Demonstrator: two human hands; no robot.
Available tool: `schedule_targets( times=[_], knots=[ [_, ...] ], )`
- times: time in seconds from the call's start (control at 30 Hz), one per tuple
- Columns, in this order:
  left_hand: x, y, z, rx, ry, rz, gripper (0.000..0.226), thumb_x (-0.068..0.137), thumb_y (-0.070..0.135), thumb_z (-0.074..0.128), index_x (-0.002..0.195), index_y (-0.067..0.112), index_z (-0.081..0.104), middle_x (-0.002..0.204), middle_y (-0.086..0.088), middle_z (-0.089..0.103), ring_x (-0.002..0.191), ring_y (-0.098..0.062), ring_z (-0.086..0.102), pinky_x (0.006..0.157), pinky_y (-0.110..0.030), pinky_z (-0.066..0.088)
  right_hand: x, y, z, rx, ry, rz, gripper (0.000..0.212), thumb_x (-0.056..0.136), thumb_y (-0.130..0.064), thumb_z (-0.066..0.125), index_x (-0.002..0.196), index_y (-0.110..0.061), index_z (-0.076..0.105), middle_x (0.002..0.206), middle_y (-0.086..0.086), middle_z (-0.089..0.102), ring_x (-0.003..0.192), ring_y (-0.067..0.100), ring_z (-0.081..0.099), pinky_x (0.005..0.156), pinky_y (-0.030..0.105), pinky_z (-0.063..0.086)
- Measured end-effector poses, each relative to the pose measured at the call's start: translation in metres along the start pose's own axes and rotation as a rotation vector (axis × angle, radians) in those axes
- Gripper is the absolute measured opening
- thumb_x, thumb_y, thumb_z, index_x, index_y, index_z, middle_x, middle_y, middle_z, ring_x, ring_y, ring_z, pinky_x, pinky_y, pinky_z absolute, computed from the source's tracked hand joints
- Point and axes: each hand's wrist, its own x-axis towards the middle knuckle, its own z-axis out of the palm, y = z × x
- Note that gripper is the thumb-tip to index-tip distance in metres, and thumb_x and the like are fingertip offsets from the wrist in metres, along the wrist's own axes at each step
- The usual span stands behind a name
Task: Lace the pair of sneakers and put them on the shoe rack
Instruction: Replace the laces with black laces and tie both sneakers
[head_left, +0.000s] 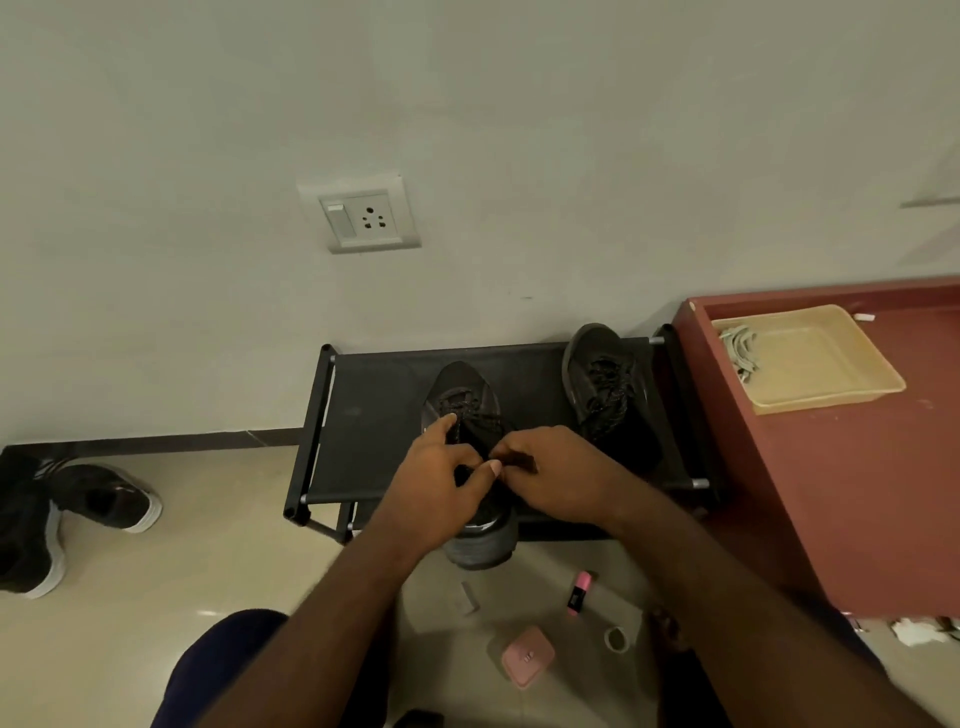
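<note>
Black laces (470, 410) are pinched by the left hand (436, 483) and the right hand (563, 478), both equally near, over the near sneaker (462, 382). It lies on the shoe rack (374, 415), toe toward the wall and heel overhanging the front; the second sneaker (602, 379) is set to its right.

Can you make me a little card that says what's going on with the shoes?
shoe rack: black, against the wall
left hand: pinching the laces of the middle sneaker
right hand: pinching those laces too
other sneaker: on the rack's right end, laces in
floor: pink highlighter, pink box
</note>
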Motion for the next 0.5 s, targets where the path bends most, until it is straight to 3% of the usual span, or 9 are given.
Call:
schedule_targets(
  times=[0.1,0.23,0.3,0.4,0.47,0.5],
  knots=[
    [-0.015,0.006,0.002,-0.032,0.104,0.048,0.018,0.095,0.023,0.063,0.100,0.013,0.078,0.142,-0.013,0.053,0.132,-0.025,0.050,0.106,-0.036,0.043,-0.021,0.000,-0.007,0.065,0.041,0.058,0.033,0.095,-0.018,0.059,0.127,-0.022,0.065,0.114,-0.002,0.071,0.099,0.009,0.067,0.092,0.031,0.055],
    [-0.030,0.005,0.007,-0.048,0.372,0.005,0.015,0.091,0.017,0.067,0.094,0.006,0.076,0.105,-0.008,0.068,0.099,-0.023,0.064,0.089,-0.036,0.051,-0.041,0.026,-0.032,-0.071,0.430,0.219,0.017,0.098,-0.024,0.057,0.110,-0.021,0.069,0.098,-0.003,0.071,0.087,0.011,0.065,0.086,0.036,0.055],
    [-0.036,0.008,0.012,-0.018,0.371,-0.036,0.025,0.091,0.026,0.067,0.112,0.012,0.071,0.115,-0.007,0.064,0.106,-0.023,0.060,0.093,-0.038,0.050,-0.050,0.035,-0.039,-0.108,0.494,0.281,0.014,0.097,-0.029,0.058,0.102,-0.020,0.068,0.095,0.000,0.070,0.087,0.015,0.064,0.084,0.041,0.055],
    [-0.039,0.014,0.024,0.026,0.241,-0.156,0.048,0.090,0.042,0.066,0.133,0.022,0.059,0.136,-0.010,0.049,0.120,-0.028,0.053,0.099,-0.037,0.047,-0.058,0.040,-0.029,-0.375,0.300,0.457,0.042,0.091,-0.049,0.062,0.123,-0.021,0.060,0.127,0.008,0.057,0.120,0.027,0.051,0.097,0.048,0.049],
    [-0.039,0.015,0.032,0.068,0.141,-0.208,0.052,0.088,0.044,0.067,0.135,0.024,0.057,0.130,-0.009,0.050,0.115,-0.029,0.057,0.096,-0.036,0.049,-0.060,0.044,-0.017,-0.454,0.164,0.610,0.060,0.086,-0.054,0.066,0.135,-0.023,0.048,0.148,0.015,0.033,0.134,0.036,0.035,0.104,0.050,0.042],
    [-0.039,0.016,0.034,0.096,0.097,-0.224,0.051,0.087,0.043,0.068,0.133,0.024,0.057,0.126,-0.009,0.051,0.112,-0.030,0.058,0.094,-0.036,0.050,-0.061,0.048,-0.014,-0.415,0.133,0.658,0.064,0.085,-0.053,0.069,0.136,-0.023,0.045,0.150,0.018,0.028,0.133,0.038,0.036,0.104,0.050,0.043]
  ],
)
